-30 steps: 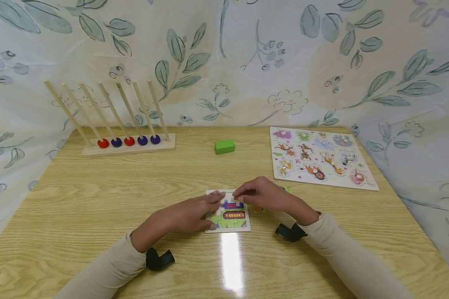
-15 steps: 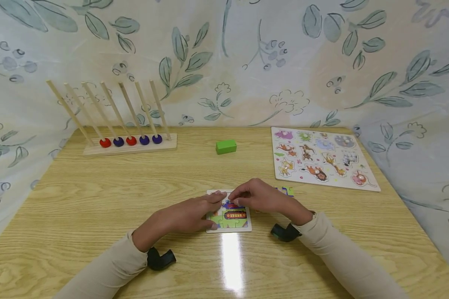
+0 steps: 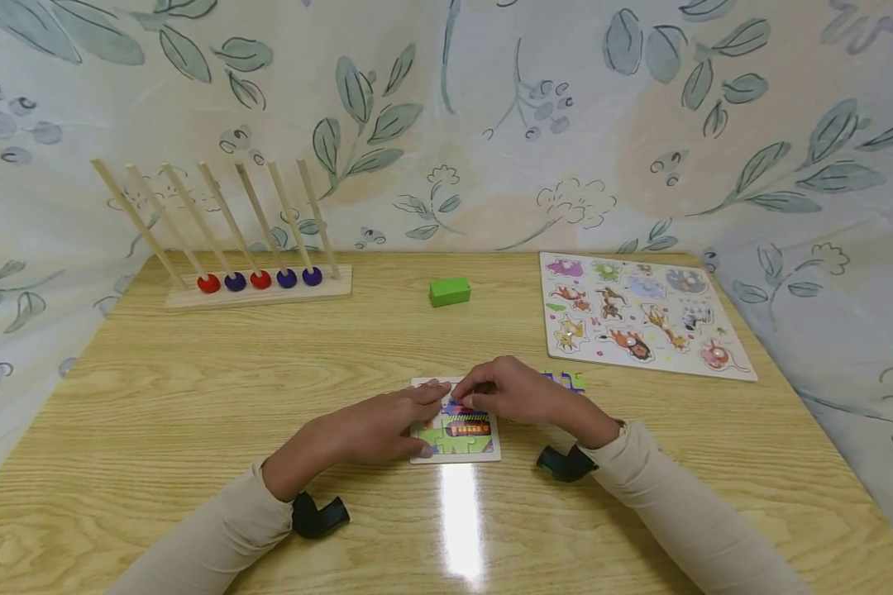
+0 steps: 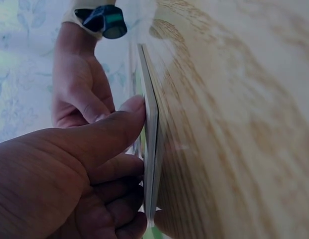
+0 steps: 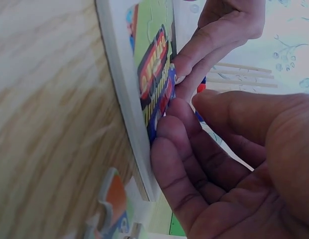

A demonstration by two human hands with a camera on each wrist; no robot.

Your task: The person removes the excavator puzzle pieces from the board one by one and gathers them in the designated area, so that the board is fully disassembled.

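A small jigsaw puzzle [image 3: 467, 446] lies in a pale tray on the table, showing a red and blue tracked vehicle over green ground. My left hand [image 3: 375, 423] rests across its left side, fingers extended over the picture; in the left wrist view the thumb [image 4: 132, 105] lies at the tray's edge. My right hand [image 3: 524, 392] is bent over the upper part, thumb and index fingertips close together at a blue puzzle piece [image 3: 454, 405]. In the right wrist view its fingertips touch the blue and red part of the picture [image 5: 163, 107]. The hands cover the tray's upper corners.
Loose puzzle pieces [image 3: 571, 380] lie just beyond my right wrist. An animal peg puzzle [image 3: 603, 351] sits at the back right, a green block [image 3: 449, 292] at the back middle. A wooden bead rack [image 3: 260, 293] with tall rods stands at the back left, before a patterned cloth.
My right hand has moved slightly left and down onto the puzzle, and blue now shows where the upper part looked pale. The left hand has stayed in place.
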